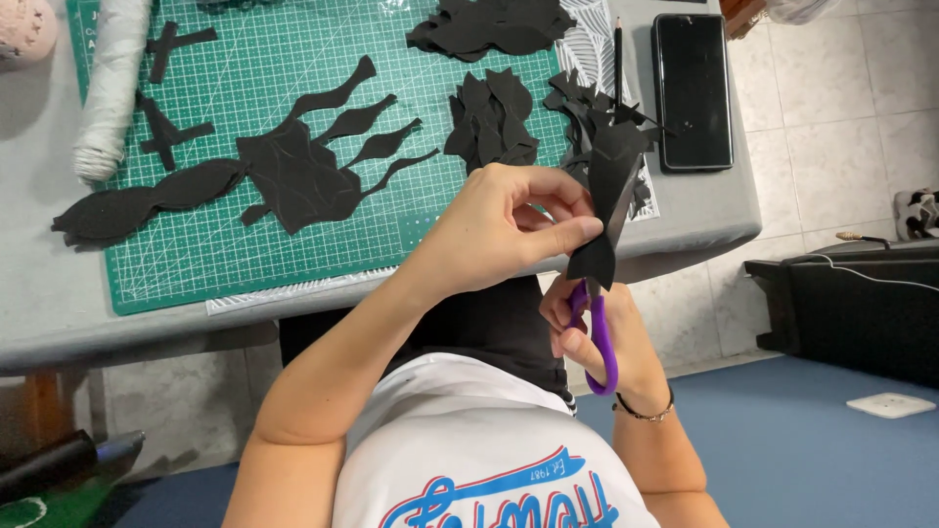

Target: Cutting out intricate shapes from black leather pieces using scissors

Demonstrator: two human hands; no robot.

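grey table (704, 210) | pale tiled floor (841, 127) | blue mat (812, 460)

One dark screen, no packages or signs.
Phone (693, 90) at about 1 o'clock in the head view, lying flat on the grey bench (704, 210) near its right edge; tall black rectangle, rounded corners, glossy screen off and blank. Printing along the green cutting mat's (196, 244) top-left edge, white on green.
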